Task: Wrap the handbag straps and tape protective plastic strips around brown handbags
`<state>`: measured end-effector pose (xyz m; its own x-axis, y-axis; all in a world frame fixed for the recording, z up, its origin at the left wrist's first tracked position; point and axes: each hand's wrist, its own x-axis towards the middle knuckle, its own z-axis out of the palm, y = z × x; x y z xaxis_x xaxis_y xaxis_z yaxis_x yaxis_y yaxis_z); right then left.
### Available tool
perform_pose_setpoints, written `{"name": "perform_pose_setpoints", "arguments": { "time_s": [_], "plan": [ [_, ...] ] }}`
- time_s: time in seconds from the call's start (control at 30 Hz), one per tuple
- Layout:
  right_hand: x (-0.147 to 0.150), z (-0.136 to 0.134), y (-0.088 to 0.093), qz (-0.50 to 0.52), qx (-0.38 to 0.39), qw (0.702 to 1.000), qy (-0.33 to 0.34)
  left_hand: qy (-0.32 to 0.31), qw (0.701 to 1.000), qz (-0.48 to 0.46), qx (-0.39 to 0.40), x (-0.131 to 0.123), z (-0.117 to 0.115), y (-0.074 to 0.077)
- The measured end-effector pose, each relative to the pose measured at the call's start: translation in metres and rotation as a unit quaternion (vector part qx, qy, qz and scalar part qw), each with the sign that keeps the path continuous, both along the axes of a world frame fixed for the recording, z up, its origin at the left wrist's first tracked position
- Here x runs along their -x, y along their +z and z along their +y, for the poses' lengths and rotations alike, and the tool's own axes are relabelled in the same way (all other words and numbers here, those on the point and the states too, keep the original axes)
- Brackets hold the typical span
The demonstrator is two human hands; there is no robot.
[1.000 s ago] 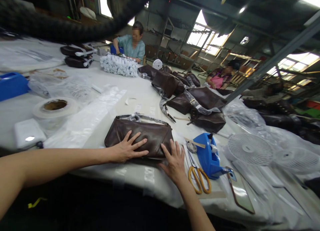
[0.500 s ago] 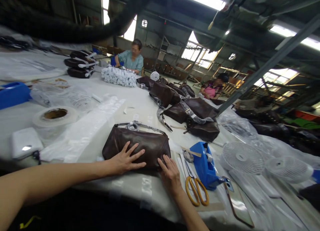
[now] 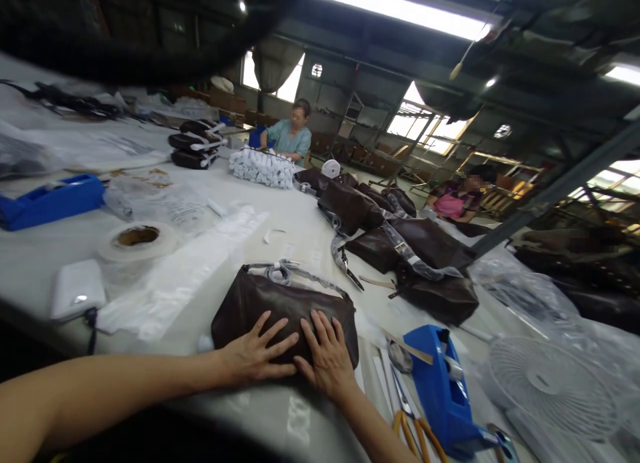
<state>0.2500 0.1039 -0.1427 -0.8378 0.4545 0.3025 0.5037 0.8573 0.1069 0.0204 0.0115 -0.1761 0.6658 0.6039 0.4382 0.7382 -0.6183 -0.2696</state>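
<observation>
A dark brown leather handbag (image 3: pixel 295 303) lies on the table's near edge, its wrapped handle along the far side. My left hand (image 3: pixel 263 353) rests flat on the bag's near face with fingers spread. Beside it my right hand (image 3: pixel 325 353) also presses on the leather, fingers stretched out and slightly apart. The two thumbs come close together near the bag's lower edge. Neither hand grips anything. To the right of the bag lie scissors (image 3: pixel 415 433) with yellow handles, partly cut off by the frame, next to a blue tape dispenser (image 3: pixel 443 389).
More brown bags (image 3: pixel 400 249) are heaped beyond on the right. A white fan (image 3: pixel 550 383) lies at the right. On the left are a tape roll (image 3: pixel 137 239), a white box (image 3: pixel 79 289), a second blue dispenser (image 3: pixel 55 199) and plastic film. Co-workers sit at the far side.
My right hand has moved from the bag's right end to its middle, beside my left hand. The whole view has shifted, so the table's things appear further right.
</observation>
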Motion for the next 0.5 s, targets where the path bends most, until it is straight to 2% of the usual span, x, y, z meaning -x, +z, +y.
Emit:
{"name": "perform_pose_setpoints", "arguments": {
  "time_s": [0.2, 0.33, 0.43, 0.5],
  "plan": [
    [-0.01, 0.0, 0.0, 0.031, 0.042, 0.999, 0.0, -0.052, 0.995, -0.033, 0.075, -0.025, 0.015, 0.024],
    [-0.013, 0.01, 0.006, 0.109, 0.119, 0.987, -0.001, -0.047, 0.997, -0.053, 0.04, -0.037, 0.025, 0.015],
    [-0.001, 0.031, 0.018, 0.165, 0.185, 0.965, -0.09, -0.05, 0.996, -0.065, 0.04, -0.035, 0.026, 0.006],
    [0.016, 0.054, 0.027, 0.132, 0.215, 0.953, -0.165, -0.058, 0.995, -0.075, 0.044, -0.033, 0.025, 0.005]
  ]
}}
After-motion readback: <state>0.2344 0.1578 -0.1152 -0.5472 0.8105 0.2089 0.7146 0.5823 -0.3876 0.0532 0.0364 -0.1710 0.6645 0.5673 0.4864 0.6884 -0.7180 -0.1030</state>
